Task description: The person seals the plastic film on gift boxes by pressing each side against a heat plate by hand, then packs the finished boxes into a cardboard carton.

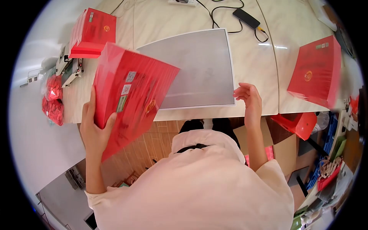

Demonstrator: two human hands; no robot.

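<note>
My left hand grips the lower left edge of a large red box wrapped in shiny film, with printed labels on its face. The box is tilted, held over the table's front edge, and overlaps the left part of a grey mat with a white border. Beside the mat's right edge, my right hand is raised with its fingers partly curled and apart, holding nothing.
Red boxes stand at the back left and at the right of the table. A black phone with cables lies at the back. A red stool and a cardboard box are below, at the right.
</note>
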